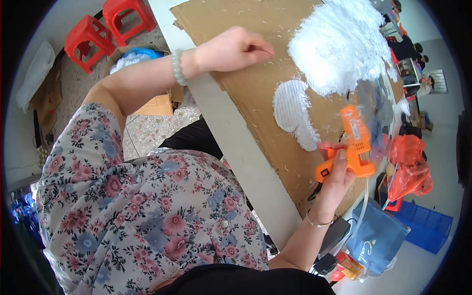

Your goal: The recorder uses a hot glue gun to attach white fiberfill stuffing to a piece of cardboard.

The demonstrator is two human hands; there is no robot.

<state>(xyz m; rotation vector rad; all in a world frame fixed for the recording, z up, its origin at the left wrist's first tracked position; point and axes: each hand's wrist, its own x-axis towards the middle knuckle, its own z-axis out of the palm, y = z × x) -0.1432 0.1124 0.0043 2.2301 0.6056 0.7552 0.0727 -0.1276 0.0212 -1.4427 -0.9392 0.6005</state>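
Observation:
My right hand (pixel 339 172) grips an orange hot glue gun (pixel 357 137) by its handle, with the gun's narrow end toward the far side of the table. A long pale glue stick (pixel 366 194) trails from its rear. My left hand (pixel 238 49) is raised over the cardboard (pixel 246 93), fingers curled and pressed together; anything between them is hidden. Between my hands lies a curved white piece of ribbed, fringed fabric (pixel 292 108), touching neither. Beyond it rests a large heap of white fluffy material (pixel 339 49).
The cardboard covers much of the white table (pixel 221 118). Clear plastic (pixel 378 113) lies beside the glue gun. Near my right forearm are a blue bag (pixel 376 236), a red plastic bag (pixel 408 164) and a blue crate (pixel 425 226). Red stools (pixel 88 42) stand at the left.

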